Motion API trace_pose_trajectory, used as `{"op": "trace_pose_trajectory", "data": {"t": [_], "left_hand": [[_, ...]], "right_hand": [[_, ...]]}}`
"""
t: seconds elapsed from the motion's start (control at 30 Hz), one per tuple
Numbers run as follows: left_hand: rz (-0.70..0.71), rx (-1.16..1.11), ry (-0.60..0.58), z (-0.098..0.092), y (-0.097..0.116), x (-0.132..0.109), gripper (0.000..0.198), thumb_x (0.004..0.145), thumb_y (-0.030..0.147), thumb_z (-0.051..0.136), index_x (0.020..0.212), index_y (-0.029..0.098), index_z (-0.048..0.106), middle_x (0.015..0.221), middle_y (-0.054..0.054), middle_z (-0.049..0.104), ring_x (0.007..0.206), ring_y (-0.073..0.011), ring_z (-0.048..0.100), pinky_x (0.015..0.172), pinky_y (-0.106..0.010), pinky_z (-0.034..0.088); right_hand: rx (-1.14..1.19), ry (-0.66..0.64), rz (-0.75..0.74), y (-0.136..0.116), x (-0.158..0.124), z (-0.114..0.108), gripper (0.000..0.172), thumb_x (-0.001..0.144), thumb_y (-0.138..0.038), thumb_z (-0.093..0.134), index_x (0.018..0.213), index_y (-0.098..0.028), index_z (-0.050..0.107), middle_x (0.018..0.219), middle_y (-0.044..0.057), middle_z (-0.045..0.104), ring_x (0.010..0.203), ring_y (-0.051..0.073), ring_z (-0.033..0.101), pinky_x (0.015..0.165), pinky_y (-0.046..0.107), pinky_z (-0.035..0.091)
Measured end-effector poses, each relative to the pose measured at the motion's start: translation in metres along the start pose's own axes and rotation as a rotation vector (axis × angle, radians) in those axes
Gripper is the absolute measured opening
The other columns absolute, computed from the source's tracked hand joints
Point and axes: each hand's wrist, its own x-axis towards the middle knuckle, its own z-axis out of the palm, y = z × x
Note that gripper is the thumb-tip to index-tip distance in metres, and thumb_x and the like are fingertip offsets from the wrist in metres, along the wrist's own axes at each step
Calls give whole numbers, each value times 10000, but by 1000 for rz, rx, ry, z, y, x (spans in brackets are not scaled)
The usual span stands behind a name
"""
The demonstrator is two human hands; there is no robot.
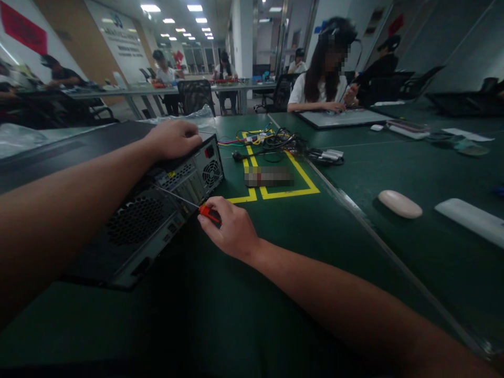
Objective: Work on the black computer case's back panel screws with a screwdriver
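The right arm reaches in from the lower right, forearm low over the green tabletop (326, 231), wrist nearly straight. Its right hand (232, 226) is closed around the orange-red handle of a screwdriver (208, 213), thumb and index finger leading, the other fingers bent underneath. The thin shaft points away to the left, slanting up slightly, toward the back panel of a computer case (134, 220); whether the tip meets a screw is too small to tell.

The left arm crosses from the left edge above the case, bent at the wrist. The left hand (177, 139) lies palm down on the upper edge of the case, fingers curved toward its far corner; whether they grip or only rest cannot be told.

The case sits on its side to the left of the right hand and directly beneath the left one, its back panel and round fan grille (211, 171) turned toward the right hand. Beyond the right hand, yellow tape (291, 193) marks the tabletop, with a tangle of cables (285, 140) near its far end.
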Motion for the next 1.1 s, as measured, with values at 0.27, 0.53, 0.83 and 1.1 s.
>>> {"op": "trace_pose_trajectory", "data": {"t": [0.27,0.53,0.83,1.1], "left_hand": [[6,8,-11,-1,2,-1,504,929,484,374,996,140,737,911,-146,687,815,-264,570,718,-384,381],[-14,-8,-3,0,2,-1,494,939,462,389,1023,141,756,925,-121,698,809,-235,565,743,-360,390],[2,-33,9,3,-2,1,437,902,459,394,929,160,711,885,-121,669,789,-243,541,703,-363,360],[3,-37,8,4,-3,1,434,901,470,387,907,165,695,861,-113,651,772,-227,536,692,-351,352]], "right_hand": [[-27,5,-15,2,0,2,252,1068,-438,500,1180,-225,575,1068,60,732,963,192,724,848,311,541],[-26,14,-12,3,0,3,256,1067,-438,516,1200,-226,576,1074,54,741,965,189,722,849,307,533],[-14,38,-18,2,0,2,262,1063,-441,508,1185,-222,582,1048,50,738,937,191,723,820,306,527],[-17,26,7,0,0,1,281,1056,-453,508,1198,-225,589,1077,57,749,962,196,727,841,322,536]]}}
